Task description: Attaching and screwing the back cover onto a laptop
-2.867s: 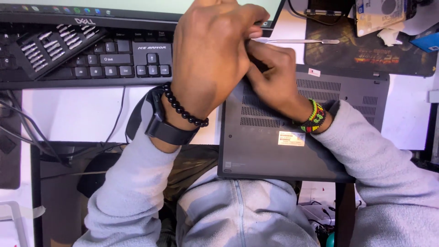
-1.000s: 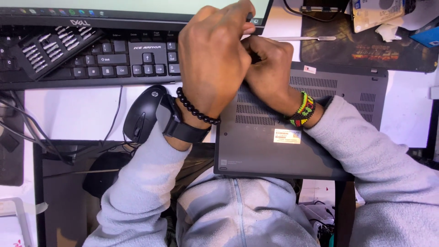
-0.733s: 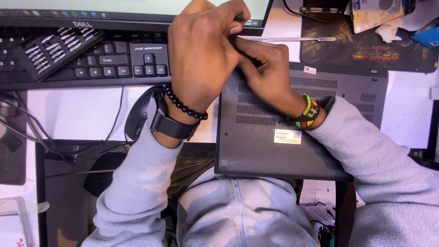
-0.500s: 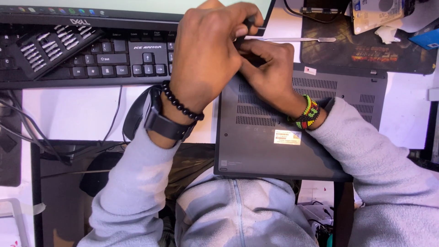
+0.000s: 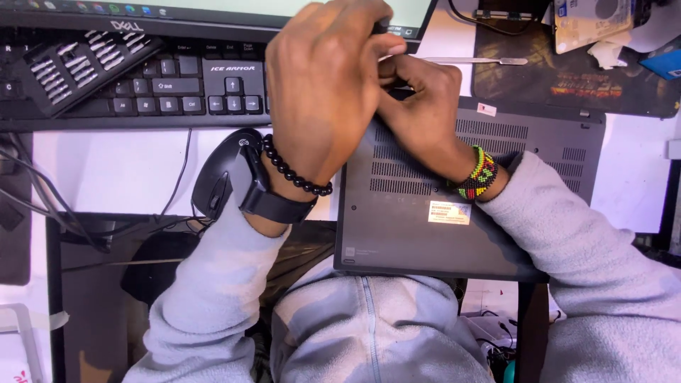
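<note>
A small rectangular sticker (image 5: 449, 212), white with an orange band, sits on the grey underside of the laptop (image 5: 539, 213). A tiny white tag (image 5: 486, 110) lies near its far edge. The monitor screen (image 5: 234, 7) runs along the top, pale with a dark taskbar strip.

Dark grey laptop (image 5: 468, 206), black keyboard (image 5: 163, 85), multicoloured beaded bracelet (image 5: 479, 174), grey sleeves (image 5: 213, 298).
</note>
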